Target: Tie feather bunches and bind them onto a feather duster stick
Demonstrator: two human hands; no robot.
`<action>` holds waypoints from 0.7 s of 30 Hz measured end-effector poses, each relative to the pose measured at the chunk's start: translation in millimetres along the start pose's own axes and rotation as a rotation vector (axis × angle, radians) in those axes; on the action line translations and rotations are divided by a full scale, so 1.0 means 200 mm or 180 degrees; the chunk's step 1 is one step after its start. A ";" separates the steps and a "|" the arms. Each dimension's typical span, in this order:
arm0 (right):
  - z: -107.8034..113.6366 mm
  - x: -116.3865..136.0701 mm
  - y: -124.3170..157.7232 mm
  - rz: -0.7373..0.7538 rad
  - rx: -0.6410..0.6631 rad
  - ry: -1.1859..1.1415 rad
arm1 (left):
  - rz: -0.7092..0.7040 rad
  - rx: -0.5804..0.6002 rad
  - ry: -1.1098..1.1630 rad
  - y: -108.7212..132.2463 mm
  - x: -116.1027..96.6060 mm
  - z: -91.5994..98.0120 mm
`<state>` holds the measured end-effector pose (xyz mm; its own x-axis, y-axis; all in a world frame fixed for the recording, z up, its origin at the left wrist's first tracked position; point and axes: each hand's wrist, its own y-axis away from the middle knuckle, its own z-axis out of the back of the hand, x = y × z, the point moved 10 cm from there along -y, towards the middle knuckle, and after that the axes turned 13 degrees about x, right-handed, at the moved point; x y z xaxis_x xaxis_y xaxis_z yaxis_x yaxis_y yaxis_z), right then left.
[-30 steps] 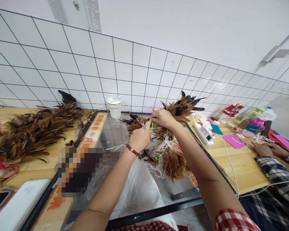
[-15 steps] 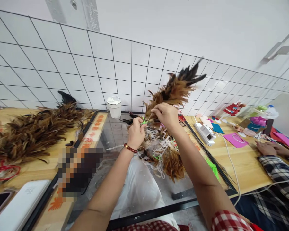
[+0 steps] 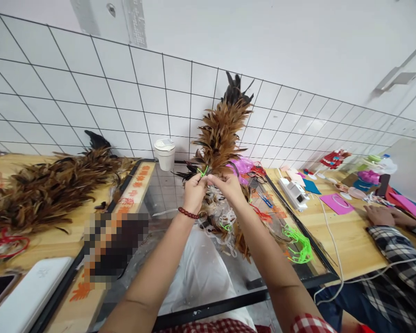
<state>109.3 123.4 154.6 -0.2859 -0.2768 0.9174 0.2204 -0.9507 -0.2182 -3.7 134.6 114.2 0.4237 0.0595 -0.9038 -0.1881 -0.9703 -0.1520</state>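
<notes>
A long bundle of brown feathers with black tips, like a feather duster (image 3: 223,129), stands nearly upright at the table's far side. My left hand (image 3: 195,193) is closed around its lower end, where a bright green string (image 3: 203,171) shows above the fingers. Close beside it, my right hand (image 3: 230,188) is pinched at the base of the bundle. What its fingertips hold is hidden. Below both hands lies a heap of loose feathers and white strings (image 3: 225,217) on the glass tabletop (image 3: 166,194).
Another feather bundle (image 3: 52,189) lies at left, near a white power bank (image 3: 38,291). A lidded white cup (image 3: 165,154) stands by the wire grid (image 3: 142,84). Green strings (image 3: 300,245) and a power strip (image 3: 293,192) are at right. A co-worker's hands (image 3: 384,216) rest farther right.
The feather bundle has swung from leaning right to nearly upright. My right hand has lowered and come in beside my left, uncovering pink plastic and green strings at right.
</notes>
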 end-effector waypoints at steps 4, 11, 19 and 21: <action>0.00 -0.02 -0.06 0.0157 -0.0333 -0.0656 | 0.0185 0.0243 0.0384 0.00 0.04 -0.03; 0.01 0.00 -0.09 0.0231 0.0029 -0.0498 | 0.0407 0.0419 0.0641 -0.02 0.08 -0.02; 0.05 0.03 -0.04 0.0176 0.0216 0.0801 | 0.0075 0.0153 0.0135 -0.02 0.04 0.00; 0.06 0.07 0.02 -0.0013 0.0535 0.1641 | -0.0137 -0.0088 -0.0247 -0.02 -0.01 0.08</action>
<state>117.5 118.1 169.8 -0.6983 -0.3460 0.6266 0.3524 -0.9282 -0.1199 -16.8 142.5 109.7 0.3608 0.1181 -0.9251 -0.1462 -0.9725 -0.1812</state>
